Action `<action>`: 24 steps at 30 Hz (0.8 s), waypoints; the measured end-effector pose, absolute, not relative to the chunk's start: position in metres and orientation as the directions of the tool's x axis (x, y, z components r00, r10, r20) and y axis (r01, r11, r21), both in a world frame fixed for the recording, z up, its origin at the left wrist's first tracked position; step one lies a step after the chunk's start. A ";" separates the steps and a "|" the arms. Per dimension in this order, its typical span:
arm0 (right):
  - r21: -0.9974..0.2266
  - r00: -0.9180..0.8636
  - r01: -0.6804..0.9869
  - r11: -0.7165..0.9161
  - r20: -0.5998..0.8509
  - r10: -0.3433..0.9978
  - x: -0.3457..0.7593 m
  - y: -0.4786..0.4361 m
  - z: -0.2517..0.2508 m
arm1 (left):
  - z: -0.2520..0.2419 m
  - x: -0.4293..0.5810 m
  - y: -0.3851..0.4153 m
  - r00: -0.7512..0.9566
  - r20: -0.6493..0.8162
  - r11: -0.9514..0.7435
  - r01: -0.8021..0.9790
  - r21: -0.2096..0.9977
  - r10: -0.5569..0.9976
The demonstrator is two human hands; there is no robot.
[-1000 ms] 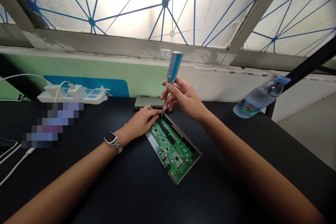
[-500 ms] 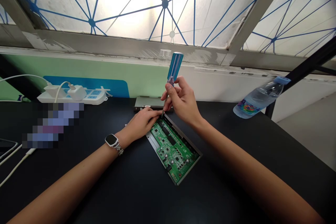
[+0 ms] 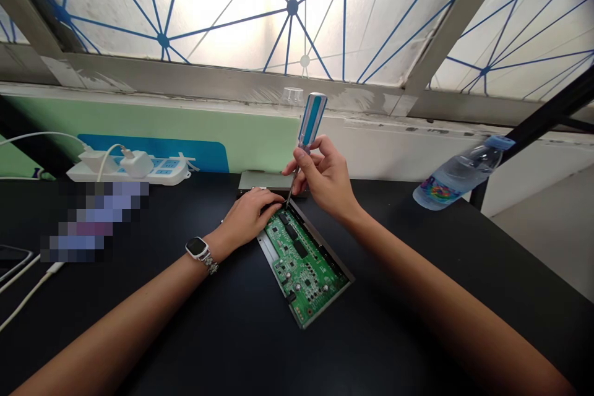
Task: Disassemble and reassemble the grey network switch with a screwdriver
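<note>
A green circuit board [image 3: 310, 272] in a shallow metal tray lies slantwise on the black table. My left hand [image 3: 254, 213] grips its far left corner, with the thumb by the board and the fingers bent over the far end. In my right hand [image 3: 325, 176] is a screwdriver [image 3: 312, 120] with a blue and clear handle, pinched low on the handle. It leans slightly right, and its tip is down at the board's far corner, close to my left fingertips. Exactly what the tip touches is too small to tell.
Behind the board, a flat grey metal case [image 3: 271, 180] stands against the wall, partly hidden by my hands. A power strip [image 3: 167, 170] with plugged-in chargers lies at the back left. A water bottle [image 3: 448, 182] leans at the right. A phone [image 3: 13, 260] and cables lie far left.
The board's near end has swung a little to the left. The screwdriver handle has turned and tilted slightly right, its tip staying at the same corner. My left fingers have drawn back slightly.
</note>
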State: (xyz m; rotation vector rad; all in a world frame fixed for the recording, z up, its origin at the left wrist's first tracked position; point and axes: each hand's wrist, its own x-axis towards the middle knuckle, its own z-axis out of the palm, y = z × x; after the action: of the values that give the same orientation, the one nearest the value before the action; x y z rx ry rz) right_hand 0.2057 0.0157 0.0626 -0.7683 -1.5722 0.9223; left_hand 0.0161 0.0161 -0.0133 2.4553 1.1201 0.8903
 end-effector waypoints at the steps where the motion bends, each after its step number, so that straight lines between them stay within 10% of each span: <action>1: -0.873 -0.206 -0.001 0.487 0.477 0.854 0.206 0.016 0.063 | -0.014 0.016 0.017 0.500 0.413 -0.648 0.581 0.492 0.762; 24: -0.896 -0.204 -0.035 0.442 0.439 0.875 0.204 0.014 0.061 | -0.015 0.015 0.016 0.489 0.428 -0.650 0.600 0.467 0.760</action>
State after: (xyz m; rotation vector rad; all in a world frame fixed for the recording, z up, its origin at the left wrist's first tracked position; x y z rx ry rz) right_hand 0.2042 0.0137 0.0612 -0.7642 -1.5501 0.9948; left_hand 0.0154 0.0163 -0.0154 2.4811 1.1584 0.9044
